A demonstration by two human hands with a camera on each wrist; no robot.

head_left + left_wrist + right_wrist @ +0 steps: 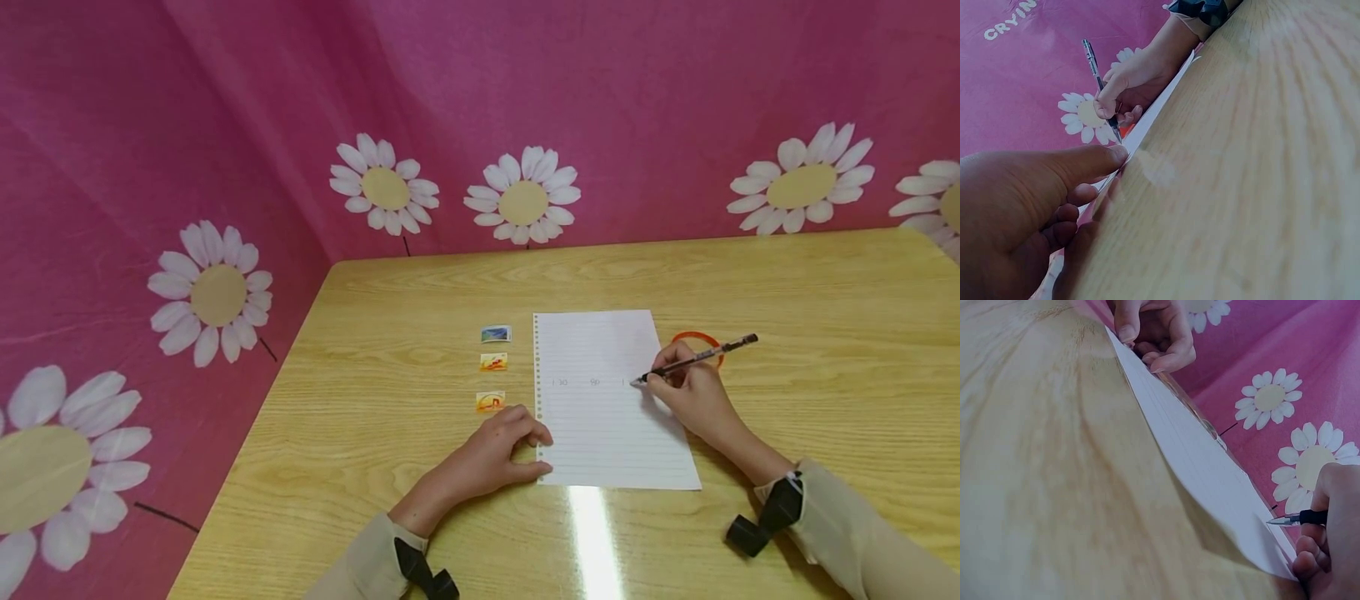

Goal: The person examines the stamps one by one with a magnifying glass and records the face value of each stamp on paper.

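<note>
A lined sheet of paper (600, 442) with punched holes down its left side lies on the table. Handwritten figures run across its middle, looking like 120, 80 and a further 1. My right hand (697, 400) pinches a pen (705, 354), its tip at the paper by the last figure. In the right wrist view the pen's metal tip (1282, 520) shows close to the sheet. My left hand (498, 454) rests at the sheet's lower left edge, thumb and fingertips touching it, fingers loosely bent. Just above that hand lies a yellow-orange stamp (490, 401), its lower edge near the fingers.
Two more stamps, one yellow (493, 362) and one blue-green (496, 334), lie in a column left of the sheet. An orange-red ring (697, 335) sits partly hidden behind my right hand. A pink flowered cloth (637, 100) hangs behind the wooden table (360, 375).
</note>
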